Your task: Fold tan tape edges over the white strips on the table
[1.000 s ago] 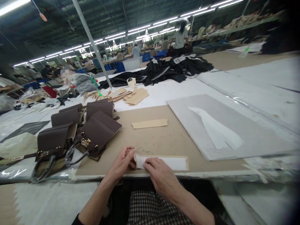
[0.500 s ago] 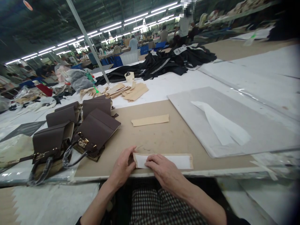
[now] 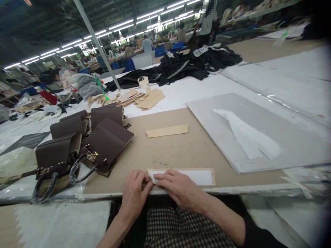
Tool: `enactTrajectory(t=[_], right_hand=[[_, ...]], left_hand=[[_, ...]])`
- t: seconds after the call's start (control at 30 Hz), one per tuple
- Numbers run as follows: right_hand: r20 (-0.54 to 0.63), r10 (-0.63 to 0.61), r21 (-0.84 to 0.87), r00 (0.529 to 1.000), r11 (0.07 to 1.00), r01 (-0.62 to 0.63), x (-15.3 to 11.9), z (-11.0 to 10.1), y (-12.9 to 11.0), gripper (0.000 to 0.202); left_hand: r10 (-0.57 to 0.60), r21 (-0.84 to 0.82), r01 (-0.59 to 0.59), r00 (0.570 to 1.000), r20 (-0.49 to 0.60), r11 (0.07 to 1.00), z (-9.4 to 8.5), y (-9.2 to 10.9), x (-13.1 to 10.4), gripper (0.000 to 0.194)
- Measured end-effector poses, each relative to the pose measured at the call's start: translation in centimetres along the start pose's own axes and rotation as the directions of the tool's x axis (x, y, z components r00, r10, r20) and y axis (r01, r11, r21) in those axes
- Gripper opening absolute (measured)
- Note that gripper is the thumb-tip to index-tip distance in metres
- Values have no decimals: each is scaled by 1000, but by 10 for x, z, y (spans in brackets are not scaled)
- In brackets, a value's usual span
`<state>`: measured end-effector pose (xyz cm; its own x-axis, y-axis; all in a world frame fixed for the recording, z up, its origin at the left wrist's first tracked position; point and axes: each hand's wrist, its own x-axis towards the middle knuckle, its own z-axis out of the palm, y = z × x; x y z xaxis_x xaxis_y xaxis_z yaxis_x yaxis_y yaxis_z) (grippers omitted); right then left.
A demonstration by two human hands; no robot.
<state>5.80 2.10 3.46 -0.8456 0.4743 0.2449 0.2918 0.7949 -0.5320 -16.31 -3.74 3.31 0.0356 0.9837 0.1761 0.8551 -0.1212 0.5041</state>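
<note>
A tan strip with a white face [image 3: 198, 177] lies along the front edge of the brown board [image 3: 170, 151]. My left hand [image 3: 136, 189] pinches the strip's left end between thumb and fingers. Just to its right, my right hand [image 3: 178, 187] rests on the white face, fingers together and pressing near that same end; what lies under its fingertips is hidden. Farther back on the board is a second, plain tan strip [image 3: 167, 131], touched by neither hand.
Dark brown handbags [image 3: 107, 141] stand at the left. A grey sheet [image 3: 258, 137] carrying white pieces [image 3: 243, 134] is at the right. Behind are tan pieces [image 3: 150, 99], a black fabric pile [image 3: 181, 69] and a slanted metal pole [image 3: 99, 48]. People are in the background.
My left hand has shifted down and its fingers have drawn in onto the strip's end. My right hand's fingertips have moved left along the strip toward that end.
</note>
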Motion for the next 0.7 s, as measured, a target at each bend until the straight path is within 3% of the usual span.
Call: enactTrajectory(t=[0.13,0.33,0.7], right_hand=[[-9,0,-19,1000,1000,0,-1,1,-1,38],[-18,-21,-42,1000,999,21,1,1,-1,42],[-27,-31,-43,999,999,30,0,3,-1,38]], left_hand=[[65,-111,-67,998,-22,992,1,-3,-4,6],[114,-173,-112,993,3,979,0,-14,-16,16],[229,-71,-226,973,22,971,2,-24,-20,33]])
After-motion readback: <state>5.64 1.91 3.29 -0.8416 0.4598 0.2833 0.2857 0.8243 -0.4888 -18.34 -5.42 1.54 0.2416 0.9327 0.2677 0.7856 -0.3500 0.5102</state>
